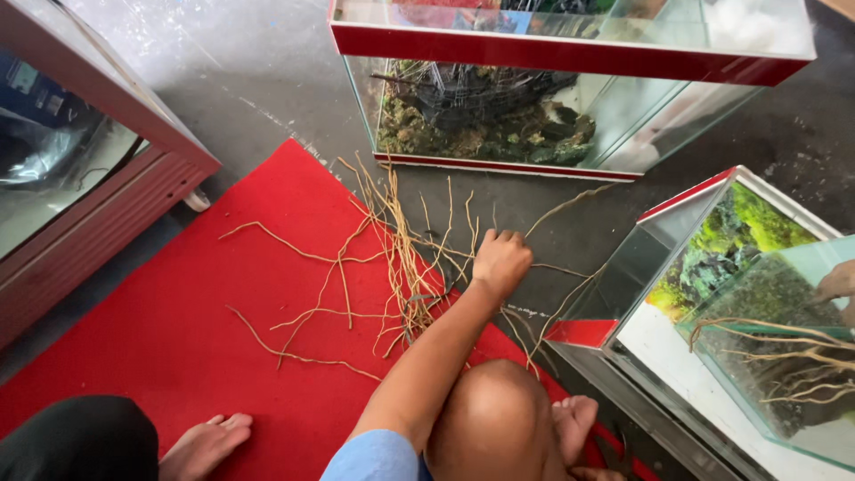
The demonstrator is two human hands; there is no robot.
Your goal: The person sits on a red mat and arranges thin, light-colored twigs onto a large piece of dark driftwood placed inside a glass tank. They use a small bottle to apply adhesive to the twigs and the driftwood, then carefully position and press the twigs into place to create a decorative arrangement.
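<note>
on the left, a red mat [178, 338] covers the grey floor, with thin dry roots [392, 249] strewn across its right edge. the left hand [500, 260] reaches into them, fingers curled down, seemingly picking one; whether it pinches a root, i cannot tell. next comes lifting one free of the tangle. the right hand [839, 283], at a small glass tank [766, 356], is mostly hidden.

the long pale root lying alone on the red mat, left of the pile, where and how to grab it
Probably pinch the long pale root at its thicker right end from above: it lies flat on the red mat, clear of the tangled pile there. The hand rests at the pile's right.
</note>
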